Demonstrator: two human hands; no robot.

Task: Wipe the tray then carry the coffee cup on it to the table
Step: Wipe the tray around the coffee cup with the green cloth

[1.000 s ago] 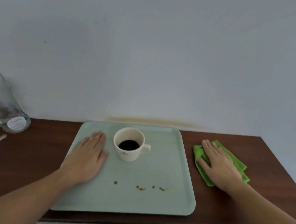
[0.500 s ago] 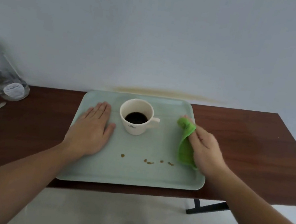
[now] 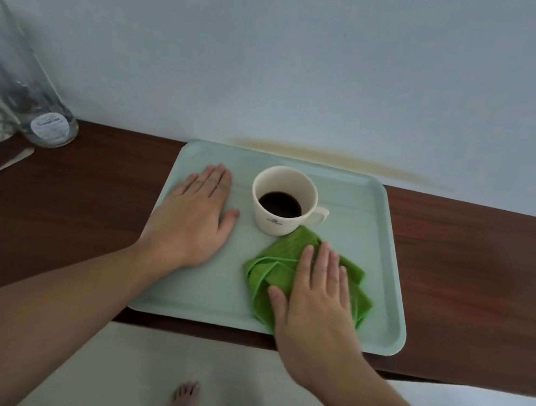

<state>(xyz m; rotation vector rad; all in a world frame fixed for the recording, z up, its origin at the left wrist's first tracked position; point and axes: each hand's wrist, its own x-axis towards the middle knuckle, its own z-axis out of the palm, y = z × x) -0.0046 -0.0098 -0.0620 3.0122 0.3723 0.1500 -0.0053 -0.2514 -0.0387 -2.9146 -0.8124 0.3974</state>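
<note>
**Cloth now on the tray, covering the spill**

Nearest the camera, the right hand (image 3: 315,297) lies flat with fingers spread on the crumpled green microfibre cloth (image 3: 288,273), pressing it down on the pale green rectangular plastic tray (image 3: 388,287) rather than gripping it. A second ago that hand was picking the cloth up from the bare wood to the right of the tray; half a second ago it carried the cloth bunched over the tray's right side. Now the cloth sits on the front middle of the tray, right where the row of small brown drips showed, and none of them can be seen, either hidden under the cloth or already wiped. So the wiping step appears to have just begun.

The left hand (image 3: 196,217) rests open, palm down, on the tray's left part, as it did before, seemingly steadying the tray against the push of the wipe.

Behind the cloth, its far corner just beside or touching the base, stands the cream ceramic coffee cup (image 3: 282,201), upright, handle to the right, dark coffee low inside. It has kept its place at the back centre of the tray. A sweep that way risks nudging it.

The tray lies on the dark brown wooden desk (image 3: 473,264), its front edge slightly overhanging.
</note>
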